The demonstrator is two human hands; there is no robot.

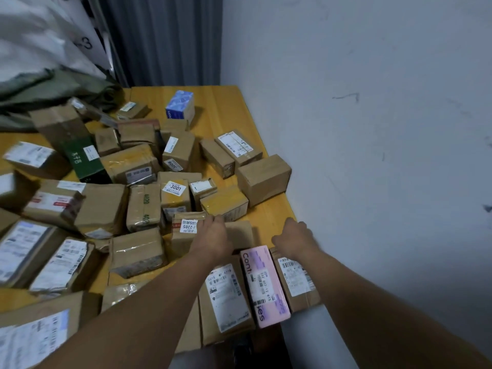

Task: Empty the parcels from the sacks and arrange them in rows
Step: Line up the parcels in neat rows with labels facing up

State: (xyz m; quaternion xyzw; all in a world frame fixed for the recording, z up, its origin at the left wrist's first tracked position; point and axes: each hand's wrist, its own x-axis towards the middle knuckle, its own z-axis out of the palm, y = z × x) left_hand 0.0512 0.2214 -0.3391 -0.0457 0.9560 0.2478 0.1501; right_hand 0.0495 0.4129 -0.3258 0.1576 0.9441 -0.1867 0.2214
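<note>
Many brown cardboard parcels lie jumbled over the yellow wooden table (226, 102). At the near right edge three parcels lie side by side: a labelled brown one (226, 296), a pink one (266, 286) and a labelled brown parcel (295, 280) by the wall. My left hand (213, 239) curls over the edge of a plain brown parcel (241, 231) just beyond that row, next to a box labelled 2205 (186, 230). My right hand (292, 238) grips the far end of the labelled brown parcel by the wall, fingers curled down. A white sack (40, 35) and a green sack (58, 89) slump at the far left.
A blue and white box (181, 105) stands at the table's far end. A grey wall (372, 129) runs close along the table's right edge, and a dark curtain (165, 35) hangs behind. A large brown box (263, 178) sits at the right edge.
</note>
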